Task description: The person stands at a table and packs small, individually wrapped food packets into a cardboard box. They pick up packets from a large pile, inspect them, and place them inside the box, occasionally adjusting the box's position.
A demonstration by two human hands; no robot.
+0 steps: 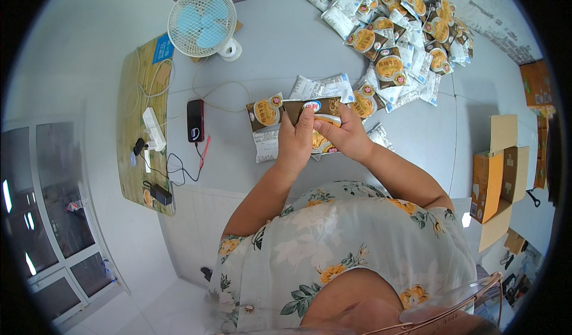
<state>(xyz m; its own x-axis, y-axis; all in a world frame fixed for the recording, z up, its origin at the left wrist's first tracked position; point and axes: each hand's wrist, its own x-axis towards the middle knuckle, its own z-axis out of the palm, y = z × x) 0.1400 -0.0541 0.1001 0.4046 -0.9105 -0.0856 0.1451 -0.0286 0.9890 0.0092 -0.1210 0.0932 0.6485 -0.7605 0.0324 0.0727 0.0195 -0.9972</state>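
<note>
A brown, glossy food sachet (331,105) is held between my two hands above the table. My left hand (296,140) grips its left side, thumb on top. My right hand (347,131) pinches the right side, and its thumb nearly meets the left one. An orange-patterned part (322,144) shows below the thumbs; whether it belongs to the same sachet I cannot tell. Beside my left hand lies a brown sachet (267,113), with a white-backed sachet (267,146) below it. Another white-backed sachet (328,86) rests just beyond my hands.
A large heap of sachets (389,67) covers the table's far right. At the far left stand a desk fan (203,22) and a phone (195,120) on a cable. A power strip (154,129) lies on a wooden board (134,89). An opened carton (487,187) is at right.
</note>
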